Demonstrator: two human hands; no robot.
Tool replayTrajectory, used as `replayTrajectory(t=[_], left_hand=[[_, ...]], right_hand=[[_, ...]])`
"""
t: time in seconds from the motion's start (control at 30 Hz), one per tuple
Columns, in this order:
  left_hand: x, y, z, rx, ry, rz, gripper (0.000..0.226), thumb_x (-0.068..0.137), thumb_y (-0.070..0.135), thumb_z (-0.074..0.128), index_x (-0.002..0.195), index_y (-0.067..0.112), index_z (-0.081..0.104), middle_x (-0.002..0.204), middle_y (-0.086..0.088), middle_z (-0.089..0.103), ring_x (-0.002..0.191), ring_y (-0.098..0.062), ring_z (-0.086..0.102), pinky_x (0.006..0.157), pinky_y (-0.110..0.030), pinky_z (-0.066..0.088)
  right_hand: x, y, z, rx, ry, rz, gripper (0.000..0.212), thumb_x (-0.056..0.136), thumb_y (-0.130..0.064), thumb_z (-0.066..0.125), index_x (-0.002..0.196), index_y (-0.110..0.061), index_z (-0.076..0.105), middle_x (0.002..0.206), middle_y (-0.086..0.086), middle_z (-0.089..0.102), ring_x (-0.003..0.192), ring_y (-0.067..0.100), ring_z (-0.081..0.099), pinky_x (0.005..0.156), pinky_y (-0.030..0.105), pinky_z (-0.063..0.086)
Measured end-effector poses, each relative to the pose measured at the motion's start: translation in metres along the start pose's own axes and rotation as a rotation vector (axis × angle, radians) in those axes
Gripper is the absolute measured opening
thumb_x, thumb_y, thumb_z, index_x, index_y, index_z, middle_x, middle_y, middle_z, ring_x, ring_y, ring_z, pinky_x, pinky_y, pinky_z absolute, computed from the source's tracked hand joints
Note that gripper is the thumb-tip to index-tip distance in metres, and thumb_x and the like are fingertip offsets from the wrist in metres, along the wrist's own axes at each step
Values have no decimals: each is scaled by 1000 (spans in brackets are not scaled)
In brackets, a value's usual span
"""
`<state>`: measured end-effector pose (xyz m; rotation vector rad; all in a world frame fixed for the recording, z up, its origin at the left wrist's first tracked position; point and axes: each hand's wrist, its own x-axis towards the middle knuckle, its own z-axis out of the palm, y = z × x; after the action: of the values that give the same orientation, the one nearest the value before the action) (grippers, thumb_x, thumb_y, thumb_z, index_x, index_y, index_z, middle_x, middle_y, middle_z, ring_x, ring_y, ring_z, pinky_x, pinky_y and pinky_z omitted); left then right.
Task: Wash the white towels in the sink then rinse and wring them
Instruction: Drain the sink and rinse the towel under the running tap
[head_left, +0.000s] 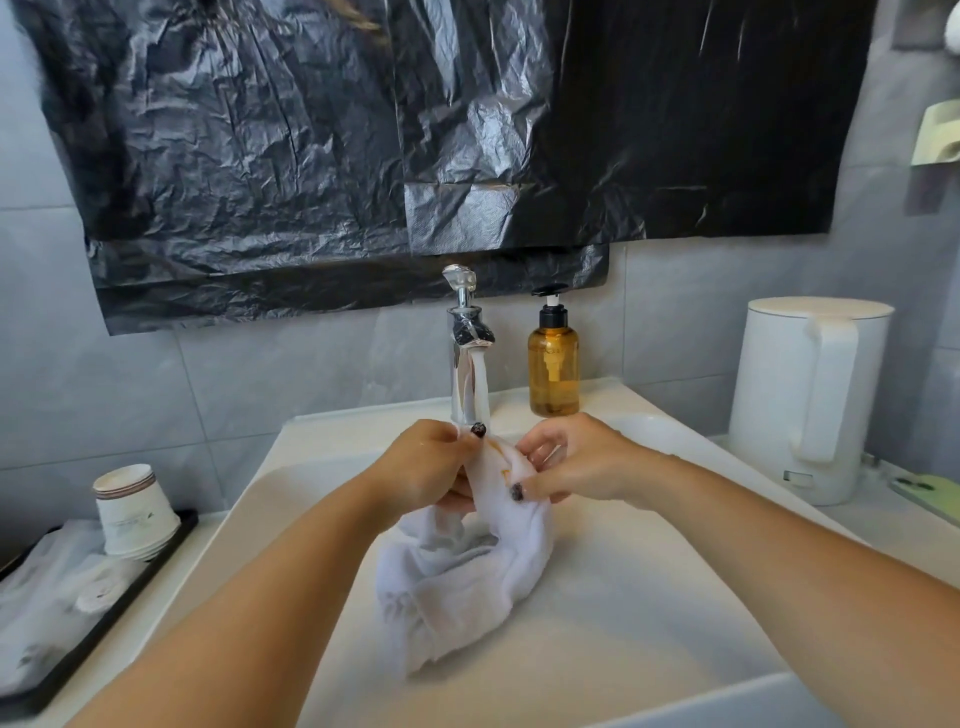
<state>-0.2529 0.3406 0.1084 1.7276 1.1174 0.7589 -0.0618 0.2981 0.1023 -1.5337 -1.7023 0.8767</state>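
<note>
While hands (431, 462) grip towel (467, 587) — kettle (810, 395) stands right.

The towel (462, 582) is looking white, with a small orange-brown mark near the top. The sink (649, 597) is showing creamy white. The tap (465, 353) is shining silver. The soap bottle (554, 364) is glowing amber with a black pump. The kettle (810, 395) is looking plain white. The plastic sheet (363, 130) on the wall is looking black and crinkly. The wall tiles (156, 395) are looking grey. The tray (104, 613) is showing a black rim.
</note>
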Motion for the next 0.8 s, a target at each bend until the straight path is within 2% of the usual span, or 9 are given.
replayTrajectory(t=[0.13, 0.27, 0.33, 0.43, 0.57, 0.63, 0.7, 0.77, 0.8], left_hand=[[-2, 10, 1, 39, 140, 82, 36, 104, 19, 46, 86, -5, 65, 74, -21, 71, 67, -32, 71, 64, -37, 61], [1, 17, -5, -113, 297, 133, 37, 104, 20, 42, 79, 5, 65, 68, -12, 68, 58, -20, 67, 55, -29, 57], [4, 19, -7, -184, 344, 127, 36, 105, 21, 39, 83, 4, 64, 76, -14, 65, 64, -22, 63, 59, -31, 56], [5, 21, -15, -263, 439, 96, 30, 103, 24, 44, 91, 5, 63, 81, -14, 64, 73, -25, 61, 68, -36, 55], [12, 11, -27, -168, 571, 70, 38, 97, 31, 51, 68, 8, 59, 76, -17, 63, 75, -34, 61, 82, -53, 55], [14, 6, -28, -92, 558, 17, 37, 96, 33, 51, 70, 9, 60, 82, -18, 67, 82, -37, 65, 84, -54, 55], [13, 1, -26, -98, 436, -91, 36, 99, 35, 50, 83, 7, 64, 93, -21, 70, 86, -36, 68, 85, -50, 58], [9, -8, -22, -86, 190, -191, 30, 101, 28, 52, 95, 2, 67, 95, -20, 73, 84, -32, 71, 82, -44, 60], [5, -13, -18, -20, 46, -225, 24, 99, 23, 55, 99, 3, 69, 95, -16, 75, 84, -29, 71, 80, -39, 60]], right_hand=[[1, -11, 1, 126, 106, -23, 10, 74, -1, 71, 79, -10, 72, 77, 5, 66, 71, 16, 63, 58, 25, 53], [5, -21, -9, 312, 381, -16, 28, 69, 1, 57, 47, -17, 57, 58, 2, 51, 63, 21, 46, 53, 25, 39], [5, -19, -19, 416, 500, 16, 27, 65, 4, 52, 46, -14, 46, 53, 2, 39, 61, 22, 36, 53, 26, 31], [3, -12, -33, 556, 601, 135, 20, 59, 7, 43, 51, -10, 36, 53, 3, 36, 58, 22, 37, 53, 25, 34], [9, -2, -36, 552, 574, 263, 21, 51, 7, 35, 56, -12, 28, 59, 3, 27, 54, 21, 29, 48, 25, 25], [15, 5, -30, 388, 508, 380, 16, 68, 4, 40, 63, -11, 36, 64, 7, 35, 58, 23, 38, 52, 28, 34], [17, 13, -22, -7, 465, 431, 7, 81, -14, 53, 77, -11, 49, 74, 8, 49, 66, 23, 50, 56, 27, 39], [16, 19, -11, -379, 440, 288, 25, 83, -35, 63, 94, -15, 53, 95, 4, 53, 84, 22, 56, 61, 28, 44], [14, 19, -6, -460, 418, 202, 36, 82, -45, 66, 100, -17, 54, 102, 2, 51, 91, 22, 55, 68, 30, 47]])
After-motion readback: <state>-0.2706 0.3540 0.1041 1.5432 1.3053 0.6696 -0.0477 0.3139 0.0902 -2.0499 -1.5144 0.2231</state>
